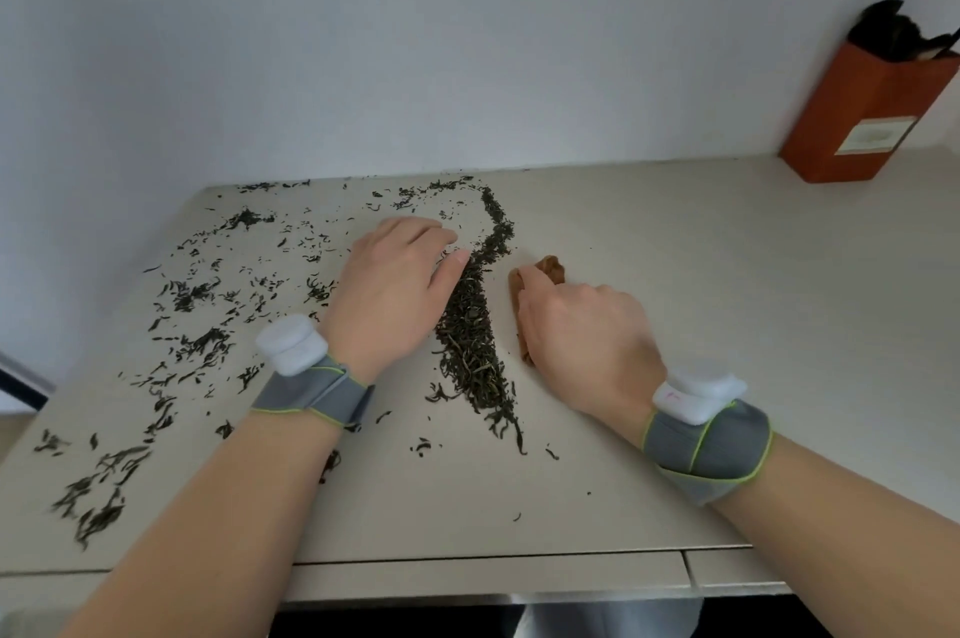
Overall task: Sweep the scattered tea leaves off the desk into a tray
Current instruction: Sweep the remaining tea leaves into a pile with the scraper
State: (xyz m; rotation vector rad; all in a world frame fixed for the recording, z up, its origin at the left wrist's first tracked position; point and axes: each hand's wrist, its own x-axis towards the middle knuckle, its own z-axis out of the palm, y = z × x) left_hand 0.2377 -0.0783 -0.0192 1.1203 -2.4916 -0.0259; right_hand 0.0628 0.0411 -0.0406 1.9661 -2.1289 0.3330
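On beige desk (675, 273), left hand (387, 294) open beside tea leaves (470, 341), right hand (582, 341) gripping brown wooden piece (545, 271)

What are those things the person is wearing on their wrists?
Each bare arm has a grey fabric wristband edged in bright yellow-green, one on the left wrist and one on the right wrist. A rounded white plastic device sits on top of each band. No sleeves show.

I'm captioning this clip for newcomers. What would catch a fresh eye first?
A dense dark ridge of tea leaves runs down the middle of the desk, between the left hand and the right hand, which grips a brown wooden tool. Loose leaves litter the desk's left side; an orange box stands far right.
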